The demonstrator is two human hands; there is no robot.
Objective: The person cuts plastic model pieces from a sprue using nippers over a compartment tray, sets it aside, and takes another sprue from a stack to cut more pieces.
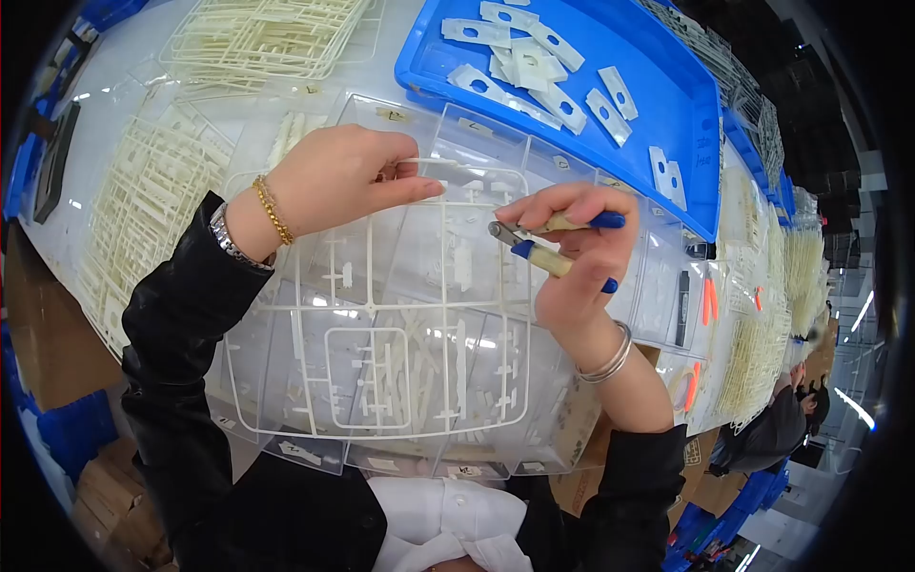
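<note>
Where white frame (370, 306) overlies bins (548, 381), left hand (334, 176) clamps it, right hand (602, 250) nippers (545, 257).

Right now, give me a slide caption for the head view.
Left hand gripping a white sprue frame over clear compartments, right hand holding blue-ended nippers.

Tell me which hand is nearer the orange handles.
Right. The right hand, holding the cutters, is left of the orange handles; the left hand is much farther left, at the far edge of the frame.
</note>
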